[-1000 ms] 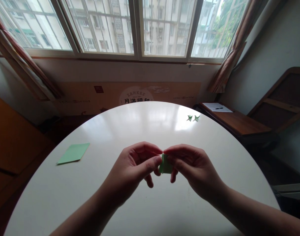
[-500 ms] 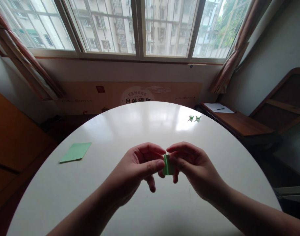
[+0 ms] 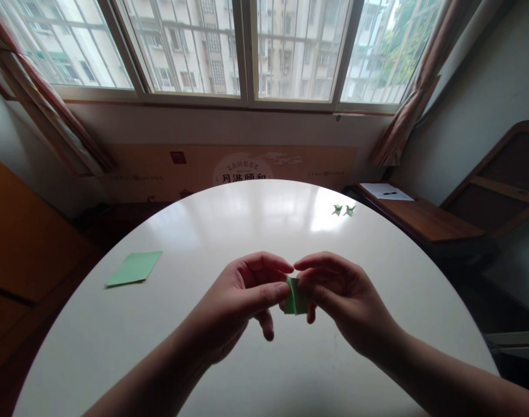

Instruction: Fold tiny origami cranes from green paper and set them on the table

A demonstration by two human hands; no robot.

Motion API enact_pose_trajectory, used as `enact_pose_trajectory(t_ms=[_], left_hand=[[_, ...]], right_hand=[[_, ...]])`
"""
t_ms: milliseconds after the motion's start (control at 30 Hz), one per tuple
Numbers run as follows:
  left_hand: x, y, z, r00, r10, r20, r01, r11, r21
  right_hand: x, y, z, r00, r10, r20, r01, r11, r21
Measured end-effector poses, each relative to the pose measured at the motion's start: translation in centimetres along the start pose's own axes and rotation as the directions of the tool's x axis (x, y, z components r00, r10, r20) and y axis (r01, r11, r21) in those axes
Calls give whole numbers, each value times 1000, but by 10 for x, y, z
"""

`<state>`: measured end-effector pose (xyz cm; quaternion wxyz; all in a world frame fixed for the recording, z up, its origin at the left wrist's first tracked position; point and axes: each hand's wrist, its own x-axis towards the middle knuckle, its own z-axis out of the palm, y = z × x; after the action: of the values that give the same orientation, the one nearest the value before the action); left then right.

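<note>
A small folded piece of green paper (image 3: 296,301) is held above the table between my two hands. My left hand (image 3: 253,289) pinches its left side between thumb and fingers. On the right side, my right hand (image 3: 334,284) grips it the same way, with the index fingertips of both hands almost meeting above the paper. A bright crease runs down the paper's middle. My fingers hide parts of its edges.
A stack of light green paper squares (image 3: 134,269) lies on the round white table (image 3: 169,359) at left. Two small folded green paper figures (image 3: 343,210) sit near the far right edge. Beyond, a wooden chair (image 3: 438,223) carries a white sheet (image 3: 386,191) and a pen.
The folded paper has tilted slightly, and its lower edge sits a little lower and shows wider between my fingers. Both hands stay almost in the same place.
</note>
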<state>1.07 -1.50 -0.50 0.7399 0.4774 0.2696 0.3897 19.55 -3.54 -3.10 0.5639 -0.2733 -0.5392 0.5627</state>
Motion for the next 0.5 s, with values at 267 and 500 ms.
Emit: enact_pose_trajectory(t_ms=[267, 500], left_hand=[[0, 1, 0, 1000, -3, 12, 3, 1000, 3], [0, 1, 1, 1000, -19, -7, 19, 1000, -6]], right_hand=[[-1, -1, 1, 1000, -5, 9, 5, 1000, -27], [-1, 1, -1, 1000, -3, 6, 3, 1000, -8]])
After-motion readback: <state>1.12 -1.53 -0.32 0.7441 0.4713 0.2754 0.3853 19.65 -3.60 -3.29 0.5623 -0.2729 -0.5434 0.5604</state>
